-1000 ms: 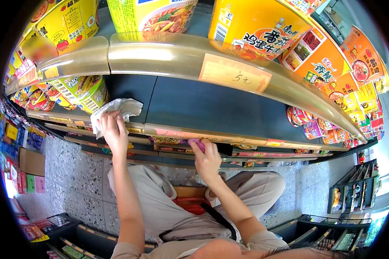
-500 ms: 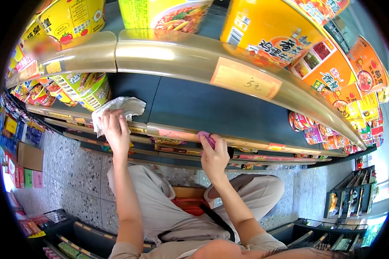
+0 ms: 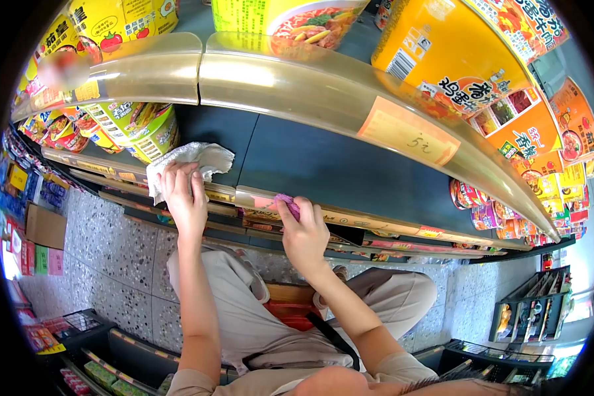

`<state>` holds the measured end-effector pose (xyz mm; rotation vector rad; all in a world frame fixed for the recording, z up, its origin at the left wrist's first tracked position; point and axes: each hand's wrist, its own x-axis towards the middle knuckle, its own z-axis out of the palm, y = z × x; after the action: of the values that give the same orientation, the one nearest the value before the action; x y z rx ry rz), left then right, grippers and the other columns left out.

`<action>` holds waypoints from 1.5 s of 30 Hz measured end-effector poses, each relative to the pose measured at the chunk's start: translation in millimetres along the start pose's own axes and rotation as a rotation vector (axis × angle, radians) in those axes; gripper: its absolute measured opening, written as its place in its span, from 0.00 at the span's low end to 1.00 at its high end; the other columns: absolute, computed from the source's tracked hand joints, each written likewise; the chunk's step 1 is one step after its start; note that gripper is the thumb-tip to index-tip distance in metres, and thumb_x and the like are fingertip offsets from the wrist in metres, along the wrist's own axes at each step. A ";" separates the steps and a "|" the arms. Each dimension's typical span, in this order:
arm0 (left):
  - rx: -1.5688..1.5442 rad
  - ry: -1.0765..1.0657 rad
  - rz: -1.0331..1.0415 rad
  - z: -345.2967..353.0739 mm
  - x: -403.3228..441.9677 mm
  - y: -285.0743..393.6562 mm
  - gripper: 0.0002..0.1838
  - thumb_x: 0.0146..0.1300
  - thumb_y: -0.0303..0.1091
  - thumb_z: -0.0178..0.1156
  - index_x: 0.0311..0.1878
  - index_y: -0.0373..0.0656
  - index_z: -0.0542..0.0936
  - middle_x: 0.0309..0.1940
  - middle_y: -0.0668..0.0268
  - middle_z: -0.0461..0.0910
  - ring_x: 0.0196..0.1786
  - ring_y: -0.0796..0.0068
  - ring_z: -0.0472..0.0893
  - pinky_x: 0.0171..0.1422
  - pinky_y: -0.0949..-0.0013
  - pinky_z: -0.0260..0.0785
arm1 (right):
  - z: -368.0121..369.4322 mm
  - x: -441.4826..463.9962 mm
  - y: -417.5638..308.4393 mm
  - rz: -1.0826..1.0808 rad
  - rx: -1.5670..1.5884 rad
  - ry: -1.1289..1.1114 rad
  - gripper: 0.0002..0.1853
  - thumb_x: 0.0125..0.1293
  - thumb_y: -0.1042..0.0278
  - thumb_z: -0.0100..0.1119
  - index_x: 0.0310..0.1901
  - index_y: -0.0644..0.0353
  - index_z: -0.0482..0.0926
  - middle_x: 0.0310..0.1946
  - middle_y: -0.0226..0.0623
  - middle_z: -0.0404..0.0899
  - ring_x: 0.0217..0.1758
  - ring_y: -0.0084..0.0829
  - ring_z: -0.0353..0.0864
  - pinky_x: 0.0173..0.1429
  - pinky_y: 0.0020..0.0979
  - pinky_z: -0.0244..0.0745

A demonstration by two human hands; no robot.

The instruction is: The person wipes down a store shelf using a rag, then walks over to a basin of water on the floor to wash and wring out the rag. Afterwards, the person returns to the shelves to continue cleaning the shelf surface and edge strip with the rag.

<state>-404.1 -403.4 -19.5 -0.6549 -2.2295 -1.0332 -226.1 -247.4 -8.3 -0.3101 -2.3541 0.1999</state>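
Observation:
My left hand (image 3: 183, 193) is closed on a white cloth (image 3: 208, 158), which lies over the front edge of a dark shelf (image 3: 323, 168), right beside a green noodle cup (image 3: 136, 129). To the right, my right hand (image 3: 303, 228) pinches a small purple cloth (image 3: 287, 206) against the shelf's front label strip (image 3: 350, 218). Part of each cloth is hidden under the fingers. Above both hands runs the curved clear edge of the upper shelf (image 3: 277, 76), with an orange price tag (image 3: 408, 132) on it.
Large noodle buckets (image 3: 452, 49) stand on the upper shelf. More noodle cups (image 3: 467, 195) sit at the shelf's right end. A cardboard box (image 3: 45, 226) is on the floor at left. Dark racks (image 3: 534, 307) stand at right and behind me.
My right hand with the purple cloth moved right along the strip, then back left. My left hand stays on the white cloth. The view has shifted slightly.

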 end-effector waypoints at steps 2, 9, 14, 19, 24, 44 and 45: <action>-0.007 -0.001 0.010 -0.9 1.2 1.8 0.08 0.65 0.27 0.57 0.46 0.42 0.81 0.48 0.56 0.78 0.62 0.52 0.72 0.74 0.45 0.51 | 5.1 3.5 -6.4 -0.009 0.005 -0.007 0.23 0.46 0.80 0.62 0.48 0.55 0.85 0.45 0.36 0.75 0.39 0.38 0.76 0.36 0.35 0.76; -0.019 0.004 0.048 -2.0 2.3 4.1 0.08 0.65 0.26 0.57 0.46 0.41 0.81 0.47 0.57 0.78 0.61 0.52 0.73 0.73 0.48 0.53 | 5.2 1.8 -7.1 -0.019 0.002 -0.014 0.23 0.48 0.78 0.62 0.50 0.53 0.85 0.46 0.35 0.75 0.40 0.37 0.78 0.37 0.34 0.78; 0.008 0.006 0.045 -1.4 1.0 2.3 0.08 0.66 0.26 0.56 0.46 0.41 0.80 0.48 0.56 0.77 0.61 0.51 0.72 0.72 0.49 0.54 | -4.8 -14.0 5.1 0.063 -0.007 -0.023 0.26 0.45 0.79 0.64 0.51 0.52 0.84 0.46 0.37 0.76 0.43 0.38 0.79 0.39 0.36 0.79; -0.031 -0.005 0.040 -1.2 -0.4 0.7 0.08 0.66 0.27 0.56 0.46 0.41 0.80 0.49 0.55 0.77 0.62 0.50 0.72 0.74 0.47 0.52 | -23.3 -28.5 26.3 0.119 -0.080 -0.007 0.30 0.41 0.82 0.64 0.52 0.51 0.84 0.47 0.38 0.76 0.44 0.40 0.79 0.42 0.37 0.79; -0.004 -0.002 0.023 -1.3 -1.2 -0.1 0.08 0.65 0.27 0.57 0.46 0.41 0.81 0.49 0.54 0.77 0.63 0.51 0.72 0.75 0.46 0.51 | -33.7 -39.0 42.6 0.135 -0.114 -0.010 0.33 0.39 0.84 0.63 0.53 0.50 0.84 0.46 0.38 0.76 0.44 0.41 0.79 0.41 0.37 0.79; -0.020 -0.006 0.003 -2.9 -0.4 3.8 0.08 0.65 0.26 0.57 0.47 0.42 0.80 0.49 0.58 0.77 0.63 0.51 0.72 0.76 0.44 0.48 | 12.7 8.8 -24.8 -0.021 -0.001 -0.088 0.22 0.49 0.78 0.61 0.49 0.55 0.85 0.44 0.35 0.73 0.41 0.36 0.77 0.37 0.34 0.78; -0.023 -0.004 0.007 -2.8 -0.3 4.6 0.08 0.65 0.26 0.57 0.47 0.42 0.80 0.49 0.57 0.77 0.63 0.51 0.72 0.76 0.44 0.48 | 14.6 7.9 -25.6 -0.022 -0.004 -0.085 0.23 0.49 0.78 0.61 0.49 0.55 0.85 0.45 0.35 0.73 0.41 0.36 0.77 0.37 0.34 0.79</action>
<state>-400.1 -403.0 -15.9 -0.6743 -2.2203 -1.0563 -246.0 -270.5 -7.5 -0.2821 -2.4413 0.2010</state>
